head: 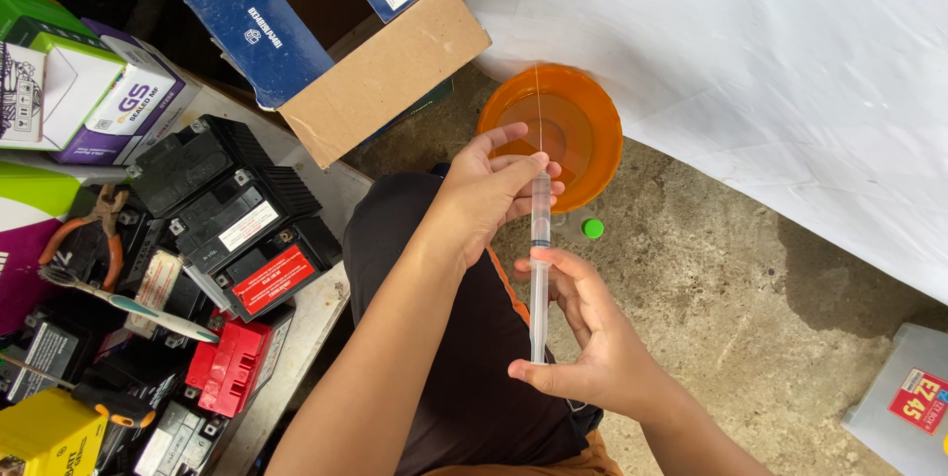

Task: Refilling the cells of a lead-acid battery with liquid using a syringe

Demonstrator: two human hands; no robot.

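The right hand (591, 353) is nearest, closed around the lower end of the syringe (539, 259), thumb pressed to the plunger end and fingers curled at the flange, a grip that seems meant to work the plunger while keeping the barrel in line; the left hand (491, 195) sits just beyond, pinching the upper barrel between thumb and fingertips, likely to steady the tip; the syringe itself is a slim clear plastic tube, held roughly upright in the view, with a thin needle or fine stream, I cannot tell which, running from its far end over the orange bowl (591, 113); that bowl rests on the concrete floor (731, 288) just past the syringe, probably placed to catch liquid; a small green cap (592, 228) lies right of the syringe, beside the bowl; left of the syringe, black batteries (232, 209) crowd a tabletop (311, 313), with an open cardboard box (375, 71) farther off.
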